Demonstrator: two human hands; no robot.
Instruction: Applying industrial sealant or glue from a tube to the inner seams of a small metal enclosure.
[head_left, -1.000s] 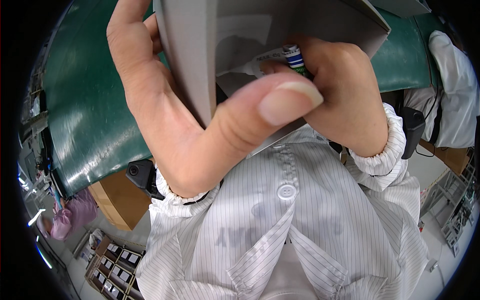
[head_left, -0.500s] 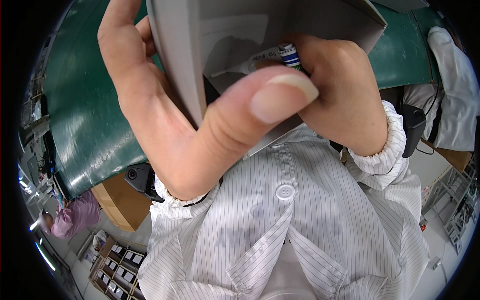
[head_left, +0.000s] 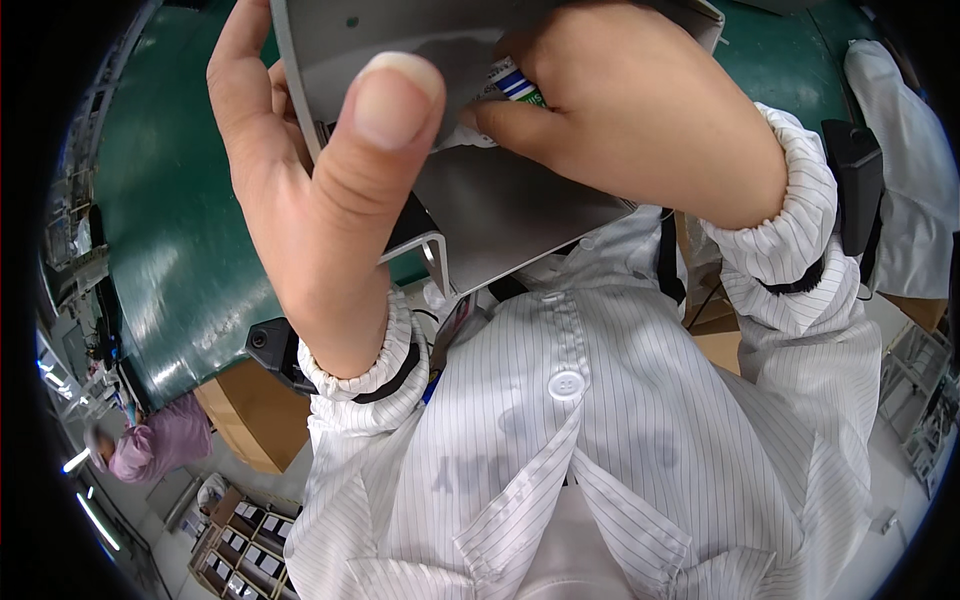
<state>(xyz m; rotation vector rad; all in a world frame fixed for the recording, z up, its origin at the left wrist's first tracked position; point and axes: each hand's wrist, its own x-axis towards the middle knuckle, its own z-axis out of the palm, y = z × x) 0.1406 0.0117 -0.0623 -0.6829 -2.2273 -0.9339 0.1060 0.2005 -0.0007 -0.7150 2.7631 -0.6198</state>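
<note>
A grey sheet-metal housing (head_left: 510, 210) with bent edges is held up close in front of my chest, tilted. My left hand (head_left: 300, 190) grips its left edge, with the fingers behind the panel and the thumb raised on the near side. Inside the housing, my right hand (head_left: 630, 100) is closed around a small squeeze tube (head_left: 518, 84) with white, blue and green bands and a rolled-up end. The tube's nozzle end points left toward the inner wall, and my fingers partly cover it.
A green work table (head_left: 160, 250) stretches behind the housing. White cloth (head_left: 895, 150) lies at the right. Below the table's left edge stands a cardboard box (head_left: 255, 415); beyond it are a person in pink (head_left: 160, 440) and a rack of dark items (head_left: 245, 550).
The housing has tipped and shifted slightly left, showing more of its lower panel. My right hand has moved up and left with the tube. My left thumb has swung upward.
</note>
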